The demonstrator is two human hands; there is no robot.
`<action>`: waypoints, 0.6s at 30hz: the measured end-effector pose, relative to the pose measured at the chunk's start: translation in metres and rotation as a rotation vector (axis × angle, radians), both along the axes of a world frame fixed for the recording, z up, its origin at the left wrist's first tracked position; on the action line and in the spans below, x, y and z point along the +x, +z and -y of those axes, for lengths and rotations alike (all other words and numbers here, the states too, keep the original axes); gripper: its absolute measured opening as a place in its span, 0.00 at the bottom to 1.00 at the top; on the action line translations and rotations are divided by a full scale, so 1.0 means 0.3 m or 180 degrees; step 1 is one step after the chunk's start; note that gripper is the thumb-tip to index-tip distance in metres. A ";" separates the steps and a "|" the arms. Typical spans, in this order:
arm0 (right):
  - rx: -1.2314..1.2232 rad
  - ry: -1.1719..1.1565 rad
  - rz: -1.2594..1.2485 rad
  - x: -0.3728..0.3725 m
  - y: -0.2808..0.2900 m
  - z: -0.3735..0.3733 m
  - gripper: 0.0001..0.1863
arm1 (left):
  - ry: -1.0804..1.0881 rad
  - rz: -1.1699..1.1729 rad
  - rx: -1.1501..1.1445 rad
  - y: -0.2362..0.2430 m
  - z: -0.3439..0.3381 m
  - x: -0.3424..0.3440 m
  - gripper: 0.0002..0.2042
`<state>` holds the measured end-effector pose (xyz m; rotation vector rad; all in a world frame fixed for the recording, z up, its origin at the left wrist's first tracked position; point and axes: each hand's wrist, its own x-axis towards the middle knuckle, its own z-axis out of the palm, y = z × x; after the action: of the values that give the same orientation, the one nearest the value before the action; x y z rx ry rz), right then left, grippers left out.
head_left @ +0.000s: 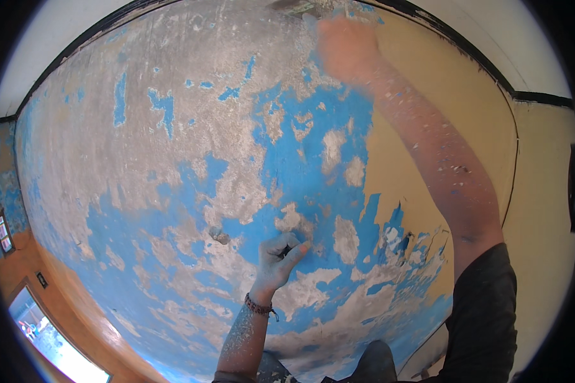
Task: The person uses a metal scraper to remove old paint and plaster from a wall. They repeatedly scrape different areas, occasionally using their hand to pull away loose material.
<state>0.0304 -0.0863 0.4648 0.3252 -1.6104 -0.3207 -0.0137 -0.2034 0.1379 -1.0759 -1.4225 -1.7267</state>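
A large wall (pixel 172 147) fills the view, its blue and yellow paint scraped off in patches down to grey-brown plaster. High up, just below the dark strip at the ceiling, is my right hand (pixel 348 51), blurred by motion and closed. A flat, pale, blade-like tool (pixel 310 20) sticks out from its left side against the wall; its handle is hidden in the fist. Lower, in front of a blue patch, my left hand (pixel 280 258) is dusty grey, its fingers curled and thumb folded toward them. Nothing shows in it. A beaded bracelet (pixel 259 306) circles that wrist.
Yellow paint (pixel 421 172) still covers the wall's upper right. A dark cable (pixel 516 147) runs down near the right corner. A small grey lump (pixel 219 235) sticks out from the wall left of my left hand. A bright doorway (pixel 57 341) stands at lower left.
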 end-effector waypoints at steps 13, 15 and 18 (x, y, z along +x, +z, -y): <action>-0.0688 0.0870 0.0389 -0.078 -0.043 0.233 0.26 | 0.0155 -0.0057 -0.0070 0.006 0.000 0.004 0.17; -0.0950 0.0947 0.0482 -0.090 -0.048 0.223 0.33 | 0.0134 -0.0021 -0.0051 0.000 0.003 0.002 0.17; -0.1351 0.1132 0.0445 -0.142 -0.017 0.176 0.31 | 0.0033 0.0046 -0.0032 0.004 0.001 0.007 0.16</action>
<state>-0.0120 -0.1391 0.4597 0.3029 -1.6734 0.3194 -0.0117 -0.2036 0.1391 -1.0616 -1.4447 -1.7249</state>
